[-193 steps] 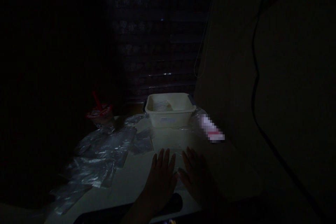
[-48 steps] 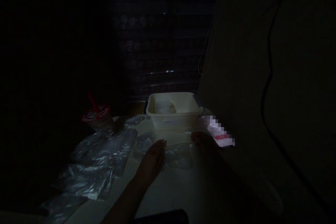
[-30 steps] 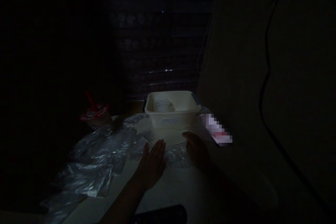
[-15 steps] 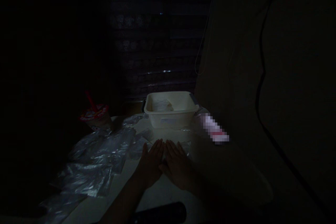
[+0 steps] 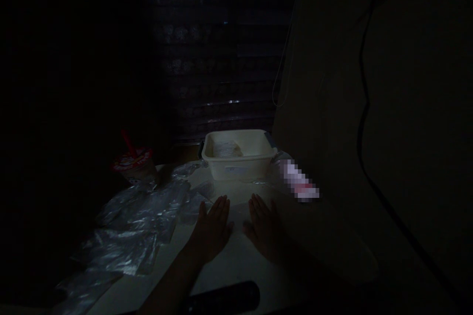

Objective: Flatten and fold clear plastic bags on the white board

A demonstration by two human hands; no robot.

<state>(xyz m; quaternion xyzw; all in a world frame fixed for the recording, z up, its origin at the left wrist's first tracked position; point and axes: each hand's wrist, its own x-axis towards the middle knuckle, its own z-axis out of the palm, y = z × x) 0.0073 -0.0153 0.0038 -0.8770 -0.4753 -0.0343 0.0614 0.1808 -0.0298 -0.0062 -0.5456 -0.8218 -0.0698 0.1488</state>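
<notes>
My left hand [image 5: 212,229] lies flat, palm down, its fingers stretched forward on the pale table [image 5: 221,275]. To its right, with a gap between them, my right hand [image 5: 264,229] rests the same way, fingers extended. Between the fingertips a faint, thin sheet of clear plastic [image 5: 240,210] shows on the tabletop; its edges are hard to make out in the dark. Beyond both hands stands a cream plastic tub [image 5: 240,168] with a clear plastic packet [image 5: 226,148] inside.
Several crinkled clear plastic bags [image 5: 148,216] spread over the table's left side. Behind them is a cup with a red lid and straw [image 5: 135,160]. A dark rounded object [image 5: 225,298] lies at the near edge. A blurred-out bright patch [image 5: 301,182] sits right of the tub.
My right hand has slid to the right, away from my left hand, opening a gap between them. My left hand has hardly moved.
</notes>
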